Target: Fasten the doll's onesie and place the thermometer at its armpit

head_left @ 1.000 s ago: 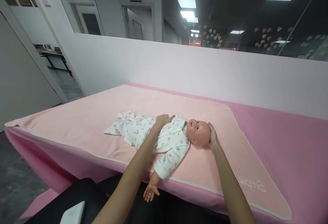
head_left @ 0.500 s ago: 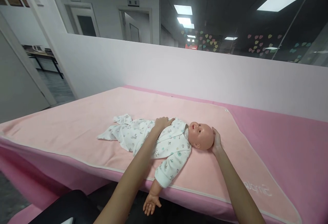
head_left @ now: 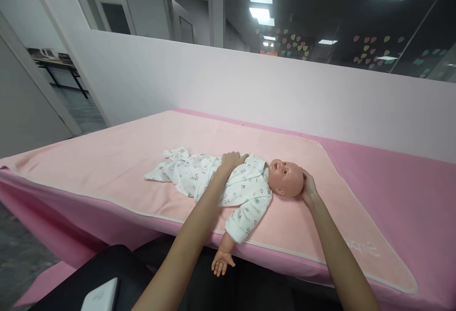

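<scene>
A baby doll (head_left: 249, 183) lies on its back on a pale pink mat (head_left: 117, 159), its bare head to the right. It wears a white printed sleepsuit, and its near arm hangs over the front edge with the palm showing. My left hand (head_left: 232, 160) lies across the doll's torso, its fingers curled over the far side and the thumb toward the collar. Around the crown of the head, my right hand (head_left: 309, 187) is cupped from the right; some of its fingers are hidden behind the head.
Under the mat a pink cloth (head_left: 402, 183) covers the table and drapes at the front. A white low wall (head_left: 285, 92) with glass above runs behind. Below the front edge, a white flat device (head_left: 101, 296) rests on a black surface.
The view has shifted slightly, so everything sits a little higher and further right, and more of the white device shows. Both hands keep their places on the doll.
</scene>
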Tool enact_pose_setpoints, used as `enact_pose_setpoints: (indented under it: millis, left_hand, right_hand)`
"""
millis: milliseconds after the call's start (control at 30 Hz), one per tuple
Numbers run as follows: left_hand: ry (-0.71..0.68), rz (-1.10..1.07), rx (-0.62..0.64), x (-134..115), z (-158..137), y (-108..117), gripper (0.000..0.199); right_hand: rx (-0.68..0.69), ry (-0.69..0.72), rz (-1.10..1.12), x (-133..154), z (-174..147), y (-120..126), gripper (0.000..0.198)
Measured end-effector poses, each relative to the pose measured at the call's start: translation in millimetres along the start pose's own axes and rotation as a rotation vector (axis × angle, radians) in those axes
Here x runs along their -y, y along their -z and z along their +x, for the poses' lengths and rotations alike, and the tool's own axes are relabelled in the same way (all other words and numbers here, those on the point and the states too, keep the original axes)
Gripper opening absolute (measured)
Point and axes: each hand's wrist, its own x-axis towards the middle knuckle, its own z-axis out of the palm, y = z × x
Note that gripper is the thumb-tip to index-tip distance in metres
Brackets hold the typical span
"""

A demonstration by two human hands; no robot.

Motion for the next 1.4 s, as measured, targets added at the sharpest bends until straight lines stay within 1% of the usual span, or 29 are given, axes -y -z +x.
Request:
enact_pose_setpoints:
  millis: [100,133,167,200,300,333,367,400,433,500,533,567,600,667,767,800,867,967,1033,1100,1167,1233,1300,1400]
  left_hand:
    - [-0.003,0.003,0.005,-1,-1,2,0.062]
    - [-0.005,0.007,0.008,-1,-1,2,0.062]
    - [-0.006,0.011,0.011,-1,-1,3,0.061]
    - [-0.005,0.015,0.011,-1,-2,3,0.061]
    - [-0.009,0.028,0.005,0,-2,4,0.060]
    - [-0.013,0.033,0.004,0,-3,4,0.059]
    - [-0.018,0.037,0.003,0,-3,4,0.058]
    - [-0.022,0.041,0.002,0,-3,4,0.057]
    - [-0.023,0.044,0.001,0,-3,4,0.056]
    - [-0.017,0.042,0.001,0,-4,5,0.057]
    - [-0.014,0.039,0.002,0,-4,5,0.058]
    - [-0.010,0.035,0.003,0,-4,5,0.059]
    - [-0.007,0.032,0.003,0,-5,5,0.060]
    - [-0.008,0.030,0.000,-1,-5,5,0.059]
    - [-0.023,0.030,-0.001,0,-4,4,0.056]
    - [-0.027,0.027,-0.002,0,-4,4,0.056]
    - [-0.023,0.019,-0.007,0,-3,3,0.056]
    - [-0.009,0.006,-0.012,1,-2,3,0.057]
    - [-0.006,-0.002,-0.013,1,-2,3,0.057]
    - [-0.009,-0.007,-0.017,0,-2,3,0.058]
    - [-0.013,-0.009,-0.018,0,-3,3,0.058]
    - [-0.014,-0.009,-0.021,0,-3,3,0.059]
    - [-0.014,-0.004,-0.028,0,-3,3,0.058]
    - [-0.014,0.003,-0.019,0,-2,3,0.057]
  right_hand:
    - [-0.188,0.066,0.043,1,4,8,0.038]
    - [-0.226,0.085,0.066,2,4,8,0.037]
    - [-0.230,0.090,0.084,2,3,7,0.039]
    - [-0.193,0.078,0.095,3,2,4,0.042]
    - [0.014,-0.011,0.115,3,-3,-7,0.053]
    - [0.041,-0.018,0.117,3,-4,-8,0.053]
    - [0.015,0.003,0.116,3,-3,-8,0.050]
    - [-0.065,0.053,0.111,3,-1,-6,0.044]
    - [-0.176,0.117,0.103,2,1,-3,0.038]
    - [-0.381,0.228,0.105,1,7,3,0.032]
    - [-0.434,0.251,0.121,1,9,5,0.031]
    - [-0.451,0.257,0.140,0,11,6,0.030]
    - [-0.441,0.254,0.160,0,11,5,0.028]
    - [-0.365,0.228,0.191,0,8,-1,0.028]
    - [-0.165,0.140,0.232,-1,1,-10,0.037]
    - [-0.117,0.102,0.242,-1,-1,-12,0.040]
    - [-0.099,0.039,0.252,-3,-2,-11,0.045]
    - [-0.124,0.000,0.242,-6,3,-4,0.042]
    - [-0.133,0.044,0.228,-7,7,1,0.035]
    - [-0.194,0.124,0.229,-6,9,3,0.027]
    - [-0.249,0.201,0.233,-4,8,2,0.024]
    - [-0.229,0.259,0.205,-3,5,-3,0.027]
    - [-0.163,0.289,0.151,-3,2,-10,0.033]
    - [-0.113,0.265,0.114,-5,-3,-17,0.042]
